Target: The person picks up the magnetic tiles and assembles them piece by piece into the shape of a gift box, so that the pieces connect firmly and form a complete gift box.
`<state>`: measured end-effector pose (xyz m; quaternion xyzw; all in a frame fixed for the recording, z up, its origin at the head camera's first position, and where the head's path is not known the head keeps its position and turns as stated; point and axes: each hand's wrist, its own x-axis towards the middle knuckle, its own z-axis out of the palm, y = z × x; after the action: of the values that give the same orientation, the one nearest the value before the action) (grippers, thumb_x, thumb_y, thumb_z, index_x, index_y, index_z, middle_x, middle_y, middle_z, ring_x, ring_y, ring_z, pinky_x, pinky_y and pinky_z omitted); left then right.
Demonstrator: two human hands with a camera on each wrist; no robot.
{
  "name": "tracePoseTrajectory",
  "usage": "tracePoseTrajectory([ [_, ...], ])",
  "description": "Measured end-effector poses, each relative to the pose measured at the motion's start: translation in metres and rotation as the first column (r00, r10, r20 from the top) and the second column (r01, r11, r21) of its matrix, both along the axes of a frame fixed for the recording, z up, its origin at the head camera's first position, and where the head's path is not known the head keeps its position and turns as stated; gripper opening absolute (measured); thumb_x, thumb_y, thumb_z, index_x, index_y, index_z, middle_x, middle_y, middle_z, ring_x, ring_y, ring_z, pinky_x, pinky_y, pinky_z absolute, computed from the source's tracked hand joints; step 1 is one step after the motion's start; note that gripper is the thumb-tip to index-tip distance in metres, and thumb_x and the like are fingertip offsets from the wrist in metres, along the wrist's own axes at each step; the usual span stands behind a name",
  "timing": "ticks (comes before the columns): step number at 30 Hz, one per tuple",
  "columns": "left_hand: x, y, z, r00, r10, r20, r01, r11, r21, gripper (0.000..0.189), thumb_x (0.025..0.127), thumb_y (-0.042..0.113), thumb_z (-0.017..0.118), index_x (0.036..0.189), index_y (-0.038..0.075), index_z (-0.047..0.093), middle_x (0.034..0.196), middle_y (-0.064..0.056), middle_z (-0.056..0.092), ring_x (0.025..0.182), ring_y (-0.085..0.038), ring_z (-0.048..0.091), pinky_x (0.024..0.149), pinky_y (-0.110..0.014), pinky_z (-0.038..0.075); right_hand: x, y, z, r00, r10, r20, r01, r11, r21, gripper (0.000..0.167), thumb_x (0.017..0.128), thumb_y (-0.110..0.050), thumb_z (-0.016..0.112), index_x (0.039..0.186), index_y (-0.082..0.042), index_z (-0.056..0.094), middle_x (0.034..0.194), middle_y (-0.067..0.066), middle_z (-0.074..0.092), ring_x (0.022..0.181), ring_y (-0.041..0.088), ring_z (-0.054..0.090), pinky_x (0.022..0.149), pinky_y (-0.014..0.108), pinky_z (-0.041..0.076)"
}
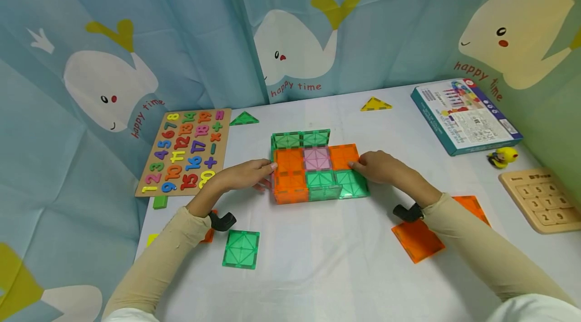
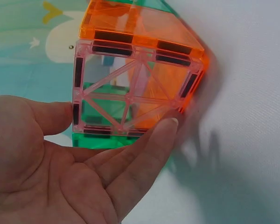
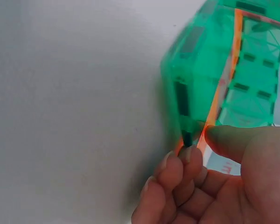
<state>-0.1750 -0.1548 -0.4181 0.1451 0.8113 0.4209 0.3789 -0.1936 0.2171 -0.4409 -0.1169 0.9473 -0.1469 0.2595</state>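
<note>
On the white table stands a low box-like structure of see-through magnetic tiles, with orange tiles at the left, a pink tile in the middle and green tiles in front. My left hand grips its left end. In the left wrist view the thumb presses one edge of a pink side tile and the fingertips the opposite corner. My right hand pinches an orange tile at the right end between thumb and fingers. A green tile beside it is blurred in the right wrist view.
Loose tiles lie about: a green square, an orange square, a green triangle and a yellow triangle. A number board is at left. Rightward are a boxed set, a yellow duck toy and a wooden number board.
</note>
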Motion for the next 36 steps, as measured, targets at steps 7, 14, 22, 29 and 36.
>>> tracePoseTrajectory([
  [7, -0.001, 0.001, -0.002, 1.0, 0.01, 0.0, -0.01, 1.0, 0.006, 0.058, 0.117, 0.036, 0.032, 0.155, -0.007, 0.038, 0.153, -0.029, 0.047, 0.127, -0.037, 0.064, 0.102, -0.044, 0.058, 0.007, 0.006, 0.021, 0.999, 0.007, -0.032, -0.013, 0.982, -0.189, 0.038, 0.112, -0.031, 0.05, 0.084, -0.005, 0.054, 0.069, 0.004, 0.047, 0.066, 0.021, 0.048, 0.062, 0.032, 0.035],
  [14, -0.002, 0.001, -0.003, 1.0, -0.009, -0.02, 0.009, 1.0, -0.006, 0.059, 0.117, 0.038, 0.032, 0.155, -0.007, 0.039, 0.154, -0.028, 0.048, 0.126, -0.035, 0.065, 0.101, -0.041, 0.059, 0.01, -0.01, 0.028, 0.998, -0.006, -0.058, -0.016, 0.929, -0.37, 0.033, 0.112, -0.027, 0.051, 0.085, -0.008, 0.051, 0.067, 0.002, 0.049, 0.062, 0.019, 0.048, 0.06, 0.031, 0.036],
  [22, -0.002, 0.002, -0.001, 0.999, -0.023, -0.042, 0.023, 1.0, 0.0, 0.06, 0.117, 0.039, 0.032, 0.155, -0.007, 0.039, 0.153, -0.028, 0.049, 0.126, -0.036, 0.065, 0.103, -0.043, 0.057, 0.009, -0.031, 0.022, 0.988, -0.014, -0.153, -0.05, 0.913, -0.404, 0.034, 0.111, -0.029, 0.055, 0.083, -0.01, 0.056, 0.066, 0.002, 0.05, 0.062, 0.019, 0.05, 0.059, 0.03, 0.036],
  [29, -0.003, -0.002, 0.001, 0.991, -0.004, -0.133, -0.003, 0.999, -0.051, 0.068, 0.114, 0.044, 0.04, 0.165, 0.001, 0.025, 0.161, -0.023, 0.043, 0.127, -0.037, 0.063, 0.106, -0.048, 0.055, 0.016, -0.022, 0.028, 0.989, -0.039, -0.14, -0.022, 0.913, -0.406, 0.039, 0.111, -0.036, 0.055, 0.086, -0.006, 0.059, 0.066, 0.001, 0.051, 0.064, 0.019, 0.05, 0.059, 0.032, 0.037],
  [36, -0.01, -0.005, -0.001, 0.937, 0.065, -0.342, -0.054, 0.998, 0.041, 0.082, 0.113, 0.033, 0.051, 0.171, 0.022, -0.005, 0.177, -0.014, 0.01, 0.148, -0.04, 0.047, 0.112, -0.055, 0.049, 0.029, 0.016, 0.04, 0.983, -0.104, -0.153, 0.041, 0.929, -0.367, 0.046, 0.112, -0.047, 0.05, 0.093, -0.006, 0.064, 0.073, 0.003, 0.058, 0.069, 0.021, 0.052, 0.062, 0.033, 0.042],
])
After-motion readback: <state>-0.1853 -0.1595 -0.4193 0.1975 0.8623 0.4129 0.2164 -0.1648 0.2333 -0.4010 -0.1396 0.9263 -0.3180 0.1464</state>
